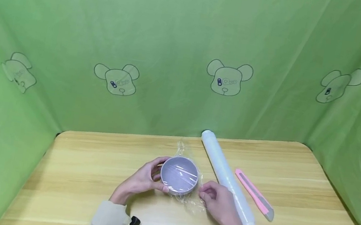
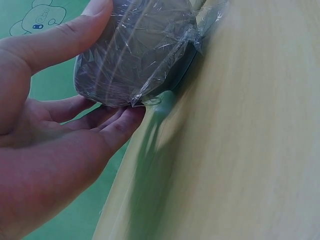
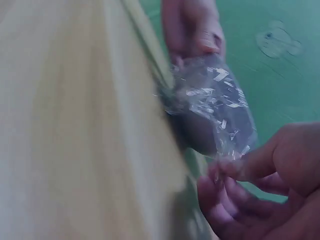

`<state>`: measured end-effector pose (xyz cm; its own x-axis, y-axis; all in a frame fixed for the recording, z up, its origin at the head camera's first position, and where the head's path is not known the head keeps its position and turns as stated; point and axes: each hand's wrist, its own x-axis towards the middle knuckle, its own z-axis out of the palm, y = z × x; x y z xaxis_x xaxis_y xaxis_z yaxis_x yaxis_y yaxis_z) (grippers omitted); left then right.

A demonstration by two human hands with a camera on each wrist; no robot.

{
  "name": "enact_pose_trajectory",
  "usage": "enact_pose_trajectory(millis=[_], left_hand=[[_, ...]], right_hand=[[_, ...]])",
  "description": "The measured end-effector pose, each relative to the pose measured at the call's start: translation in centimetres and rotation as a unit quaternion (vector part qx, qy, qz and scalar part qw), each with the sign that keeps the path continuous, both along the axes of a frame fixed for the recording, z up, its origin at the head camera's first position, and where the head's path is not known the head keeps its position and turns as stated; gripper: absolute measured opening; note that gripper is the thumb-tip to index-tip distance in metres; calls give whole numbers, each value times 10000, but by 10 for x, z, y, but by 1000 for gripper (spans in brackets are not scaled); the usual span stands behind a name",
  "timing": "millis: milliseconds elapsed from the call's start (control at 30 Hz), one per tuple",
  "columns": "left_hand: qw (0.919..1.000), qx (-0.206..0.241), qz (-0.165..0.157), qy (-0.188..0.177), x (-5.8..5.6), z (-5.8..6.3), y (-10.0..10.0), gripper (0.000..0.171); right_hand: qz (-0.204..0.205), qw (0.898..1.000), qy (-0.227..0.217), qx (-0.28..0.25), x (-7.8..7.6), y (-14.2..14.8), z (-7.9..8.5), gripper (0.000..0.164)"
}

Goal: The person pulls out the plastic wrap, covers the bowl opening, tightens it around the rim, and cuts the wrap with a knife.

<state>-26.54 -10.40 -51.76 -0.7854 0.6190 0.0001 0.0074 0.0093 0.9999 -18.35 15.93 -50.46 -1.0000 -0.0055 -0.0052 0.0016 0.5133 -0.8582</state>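
Note:
A grey-lavender bowl (image 1: 178, 178) stands upright on the table, clear plastic wrap (image 3: 212, 95) stretched over its mouth. Loose wrap bunches around its sides and spreads out on the far and near sides. My left hand (image 1: 142, 178) grips the bowl from the left, thumb at the near rim and fingers curled about the far side. In the left wrist view, the fingertips are under the wrapped side of the bowl (image 2: 135, 55). At the bowl's right, my right hand (image 1: 220, 206) pinches the wrap's loose edge between thumb and fingertips, pulling a gathered strand from the rim.
A long roll of plastic wrap (image 1: 227, 176) lies slanted just right of the bowl, passing behind my right hand. Beyond it rests a pink utility knife (image 1: 254, 193). Green curtains (image 1: 176, 49) enclose the wooden table (image 1: 87, 176) at the back and both sides.

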Motion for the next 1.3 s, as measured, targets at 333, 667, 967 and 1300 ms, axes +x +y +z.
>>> enact_pose_trajectory(millis=[333,667,967,1300], left_hand=[[10000,13,-46,29,-1,-1,1,100],[10000,-62,41,-3,-2,4,0,100],[10000,-57,15,-21,0,2,0,99],[9999,-77,99,-38,0,-2,-1,99]], right_hand=[[-221,9982,182,521,-6,-7,-10,12],[93,9917,34,1285,11,3,32,15],[741,9934,254,838,8,-26,-5,11],[460,9892,-819,-1121,-6,-32,-18,8]])
